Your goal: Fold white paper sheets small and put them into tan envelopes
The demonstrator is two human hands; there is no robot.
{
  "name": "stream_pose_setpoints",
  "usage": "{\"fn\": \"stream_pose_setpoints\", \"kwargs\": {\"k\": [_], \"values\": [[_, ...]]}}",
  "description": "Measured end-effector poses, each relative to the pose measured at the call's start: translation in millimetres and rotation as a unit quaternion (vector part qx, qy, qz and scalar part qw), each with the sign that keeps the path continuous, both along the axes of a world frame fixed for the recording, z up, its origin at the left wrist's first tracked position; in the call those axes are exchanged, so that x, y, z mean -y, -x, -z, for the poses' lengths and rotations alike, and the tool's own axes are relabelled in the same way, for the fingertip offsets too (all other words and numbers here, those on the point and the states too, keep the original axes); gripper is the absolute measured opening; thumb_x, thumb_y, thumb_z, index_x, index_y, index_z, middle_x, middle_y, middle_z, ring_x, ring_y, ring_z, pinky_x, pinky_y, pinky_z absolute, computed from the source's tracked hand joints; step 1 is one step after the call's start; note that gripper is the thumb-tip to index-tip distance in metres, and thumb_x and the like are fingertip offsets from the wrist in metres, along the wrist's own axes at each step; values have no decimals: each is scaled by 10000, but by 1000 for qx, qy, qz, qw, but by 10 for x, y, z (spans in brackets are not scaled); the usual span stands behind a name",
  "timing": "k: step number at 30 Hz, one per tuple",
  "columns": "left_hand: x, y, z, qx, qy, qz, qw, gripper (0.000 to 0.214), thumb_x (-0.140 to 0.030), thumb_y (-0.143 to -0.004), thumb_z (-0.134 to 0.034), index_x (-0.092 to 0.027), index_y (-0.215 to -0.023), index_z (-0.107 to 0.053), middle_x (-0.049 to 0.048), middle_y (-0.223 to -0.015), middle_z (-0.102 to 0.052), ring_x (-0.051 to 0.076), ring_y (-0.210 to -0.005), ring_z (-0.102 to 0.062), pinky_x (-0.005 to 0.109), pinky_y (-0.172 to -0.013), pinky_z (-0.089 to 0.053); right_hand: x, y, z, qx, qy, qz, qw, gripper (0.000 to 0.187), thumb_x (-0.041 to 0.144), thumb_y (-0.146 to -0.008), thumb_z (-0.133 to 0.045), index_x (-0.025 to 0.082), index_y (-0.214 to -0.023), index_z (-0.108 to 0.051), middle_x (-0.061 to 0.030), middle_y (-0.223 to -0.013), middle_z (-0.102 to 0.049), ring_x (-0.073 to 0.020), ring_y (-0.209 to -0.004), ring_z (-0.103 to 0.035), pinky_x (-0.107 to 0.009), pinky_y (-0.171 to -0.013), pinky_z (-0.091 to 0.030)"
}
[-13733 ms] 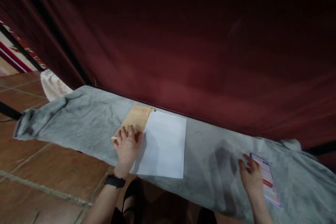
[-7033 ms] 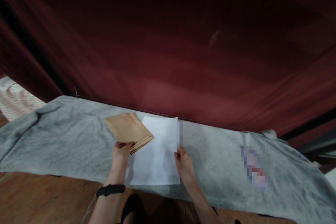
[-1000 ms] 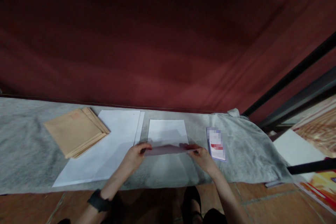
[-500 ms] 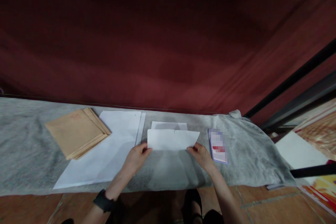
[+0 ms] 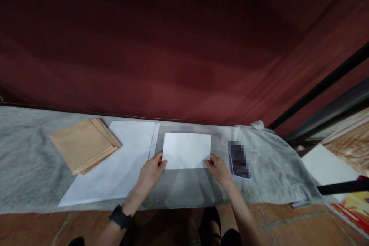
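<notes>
A folded white sheet of paper (image 5: pixel 187 150) is held between my two hands, low over the grey cloth or lying on it; I cannot tell which. My left hand (image 5: pixel 152 167) pinches its lower left edge between thumb and fingers. At the lower right edge, my right hand (image 5: pixel 216 166) grips the paper the same way. Just left of my left hand lies a stack of larger white sheets (image 5: pixel 121 169). Brown paper envelopes (image 5: pixel 85 144) rest in a pile partly over those sheets. To the right of my right hand is a phone (image 5: pixel 239 160) with a purple edge.
The grey cloth (image 5: pixel 268 177) covers a long narrow surface against a dark red wall (image 5: pixel 173 65). Black bars (image 5: pixel 319 88) stand at the right, with printed boards (image 5: pixel 351 150) beyond. Tiled floor (image 5: pixel 37 226) and my feet show below.
The paper's raised upper part has come down, so the sheet now looks flat and covers the white piece behind it. Both hands still hold its sides. The phone's screen has gone dark.
</notes>
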State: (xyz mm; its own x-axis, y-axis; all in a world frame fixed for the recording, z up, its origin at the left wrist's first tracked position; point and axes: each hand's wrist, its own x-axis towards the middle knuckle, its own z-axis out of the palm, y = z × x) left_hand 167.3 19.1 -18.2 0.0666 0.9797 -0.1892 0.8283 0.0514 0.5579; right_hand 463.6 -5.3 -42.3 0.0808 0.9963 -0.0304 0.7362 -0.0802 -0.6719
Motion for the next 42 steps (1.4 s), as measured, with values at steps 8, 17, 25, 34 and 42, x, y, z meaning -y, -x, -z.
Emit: {"fn": "stream_pose_setpoints", "kwargs": {"k": [8, 17, 25, 34, 42], "values": [[27, -64, -19, -52, 6, -23, 998, 478, -247, -959, -521, -190, -1429, -464, 56, -994, -765, 209, -924, -718, 278, -759, -470, 36, 53, 67, 63, -8, 14, 998, 422, 224, -873, -541, 161, -1289, -575, -52, -801, -716, -232, -736, -683, -309, -696, -480], [102, -129, -66, -110, -1, -23, 994, 550, -256, -974, -482, -196, -1509, -368, 91, -1026, -759, 218, -932, -728, 288, -757, -471, 68, 122, 117, 140, -9, 14, 990, 583, 224, -901, -505, 135, -1472, -423, -101, -911, -750, -280, -863, -719, -382, -823, -518], [132, -163, -126, -142, 3, -9, 990, 554, -235, -974, -466, -190, -1519, -377, 118, -1079, -761, 230, -984, -725, 303, -804, -494, 80, 137, 114, 157, -7, 5, 988, 616, 213, -911, -501, 91, -1502, -381, -149, -974, -751, -310, -926, -717, -416, -887, -508], [161, -200, -94, -168, -25, 20, 985, 445, -197, -981, -438, -212, -1415, -533, 115, -1190, -737, 241, -985, -725, 321, -796, -527, 95, 169, 92, 184, -3, 13, 983, 595, 211, -932, -503, 119, -1505, -375, -131, -987, -753, -291, -967, -721, -392, -904, -492], [218, -246, -62, -213, -122, 30, 969, 405, -132, -954, -431, -168, -1295, -646, 159, -1174, -691, 291, -1062, -668, 414, -935, -507, 143, 188, 22, 211, 5, 41, 977, 539, 215, -931, -527, 164, -1460, -435, -130, -1067, -736, -285, -1006, -696, -386, -912, -473]]}}
